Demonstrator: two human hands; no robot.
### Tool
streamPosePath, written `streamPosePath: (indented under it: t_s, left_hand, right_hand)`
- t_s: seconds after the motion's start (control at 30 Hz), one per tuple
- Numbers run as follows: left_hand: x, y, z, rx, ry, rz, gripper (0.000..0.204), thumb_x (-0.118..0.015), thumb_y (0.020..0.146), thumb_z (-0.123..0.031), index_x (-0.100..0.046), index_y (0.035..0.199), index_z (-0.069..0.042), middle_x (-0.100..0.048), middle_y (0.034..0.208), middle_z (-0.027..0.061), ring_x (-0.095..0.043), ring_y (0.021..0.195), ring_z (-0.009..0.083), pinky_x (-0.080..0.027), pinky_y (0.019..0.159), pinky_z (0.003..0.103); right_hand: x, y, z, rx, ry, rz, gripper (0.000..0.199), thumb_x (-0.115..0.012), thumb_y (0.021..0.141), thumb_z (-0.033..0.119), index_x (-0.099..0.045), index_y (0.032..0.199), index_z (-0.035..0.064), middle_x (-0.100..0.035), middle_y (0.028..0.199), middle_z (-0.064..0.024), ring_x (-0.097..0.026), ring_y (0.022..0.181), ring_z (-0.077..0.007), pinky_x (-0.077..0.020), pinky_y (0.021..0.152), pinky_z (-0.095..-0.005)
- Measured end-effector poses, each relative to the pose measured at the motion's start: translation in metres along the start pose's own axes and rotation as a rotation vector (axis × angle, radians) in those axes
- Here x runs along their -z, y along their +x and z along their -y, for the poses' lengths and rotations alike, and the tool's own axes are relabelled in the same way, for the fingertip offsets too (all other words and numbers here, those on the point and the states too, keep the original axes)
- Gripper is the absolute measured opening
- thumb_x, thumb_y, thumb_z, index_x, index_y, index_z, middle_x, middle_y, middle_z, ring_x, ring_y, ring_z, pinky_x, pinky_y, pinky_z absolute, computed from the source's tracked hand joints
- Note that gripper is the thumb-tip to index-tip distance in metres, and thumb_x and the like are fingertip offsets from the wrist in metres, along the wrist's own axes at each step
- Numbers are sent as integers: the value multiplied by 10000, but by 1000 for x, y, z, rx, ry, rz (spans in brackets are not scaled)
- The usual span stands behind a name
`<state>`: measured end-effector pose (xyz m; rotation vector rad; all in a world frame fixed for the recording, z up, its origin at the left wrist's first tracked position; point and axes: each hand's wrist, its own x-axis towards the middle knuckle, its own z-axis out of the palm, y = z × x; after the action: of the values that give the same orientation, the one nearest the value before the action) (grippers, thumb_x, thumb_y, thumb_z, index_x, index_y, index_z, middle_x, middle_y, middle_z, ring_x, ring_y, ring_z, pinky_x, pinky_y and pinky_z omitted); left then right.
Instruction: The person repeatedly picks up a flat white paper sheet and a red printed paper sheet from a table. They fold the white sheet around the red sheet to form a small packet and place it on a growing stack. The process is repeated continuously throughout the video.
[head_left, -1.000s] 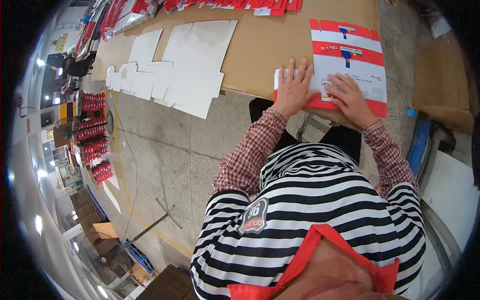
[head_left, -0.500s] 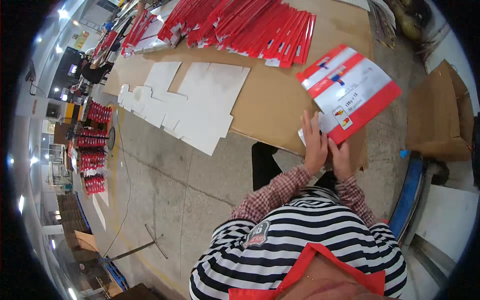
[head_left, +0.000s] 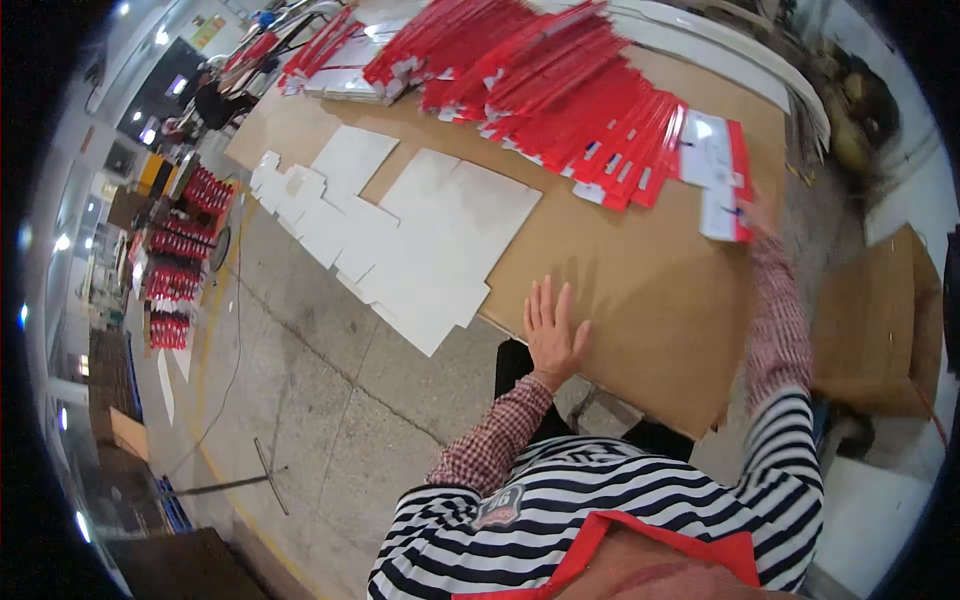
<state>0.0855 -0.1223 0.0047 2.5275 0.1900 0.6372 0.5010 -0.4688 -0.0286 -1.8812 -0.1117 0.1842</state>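
My right hand (head_left: 762, 213), somewhat blurred, grips the near edge of a flat red and white printed carton (head_left: 716, 165) at the right side of the table. The carton stands at the right end of a long overlapping row of flat red cartons (head_left: 620, 140). My left hand (head_left: 553, 335) is open with its fingers spread, over the near edge of the brown cardboard table surface (head_left: 640, 290), and holds nothing. To its left lie flat die-cut carton blanks (head_left: 440, 220), plain white side up, partly overhanging the table edge.
An open brown cardboard box (head_left: 870, 320) stands on the right. White sheets (head_left: 710, 40) lie along the far table edge. Stacked red bundles (head_left: 175, 270) stand far left, near a metal floor stand (head_left: 265, 475). A person in dark clothing (head_left: 212, 105) is far off.
My right hand has carried the printed carton away from me to the end of the red row. My left hand has let go of it and moved left, its fingers spreading.
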Motion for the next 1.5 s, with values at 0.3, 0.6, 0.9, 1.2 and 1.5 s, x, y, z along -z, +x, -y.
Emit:
streamPosePath:
  t_s: [0.3, 0.6, 0.9, 1.2, 1.5]
  left_hand:
    - [4, -5, 7, 5, -210, -60, 524, -576, 934, -271, -452, 1408, -86, -329, 1516, 201, -246, 1437, 397, -210, 1158, 536]
    - [148, -32, 137, 120, 556, 143, 657, -713, 807, -470, -534, 1300, -73, -532, 1312, 163, -461, 1292, 305, -339, 1054, 538]
    - [167, -5, 130, -509, 592, 348, 169, -626, 848, -217, -674, 971, -111, -670, 972, 61, -627, 977, 206, -485, 875, 393]
    - [23, -43, -122, -783, -47, 330, 278, -609, 867, -406, -644, 997, -162, -660, 782, 30, -642, 667, 261, -466, 531, 426]
    - [-69, -34, -44, -773, 60, 340, 249, -679, 809, -349, -698, 954, -148, -694, 910, 50, -647, 944, 233, -496, 732, 421]
  right_hand:
    - [-94, 82, -42, 44, 37, 36, 332, -457, 1022, 269, -572, 1251, 57, -594, 746, -15, -496, 523, -93, -394, 438, -262]
    - [-59, -191, 38, 84, -407, 284, 429, -489, 1024, 302, -578, 1296, -18, -629, 1255, -148, -578, 1173, -258, -443, 1004, -382]
    - [-87, -266, 82, 512, -557, 355, 473, -482, 1027, 279, -454, 1424, 23, -509, 1396, -174, -547, 1159, -283, -465, 945, -386]
    - [-186, -352, 148, 1229, -659, 504, 553, -501, 1003, 353, -412, 1460, 55, -394, 1506, -188, -402, 1356, -373, -359, 1085, -459]
    - [-261, -360, 151, 1056, -553, 824, 557, -504, 999, 351, -406, 1465, 61, -385, 1513, -184, -386, 1367, -372, -347, 1092, -465]
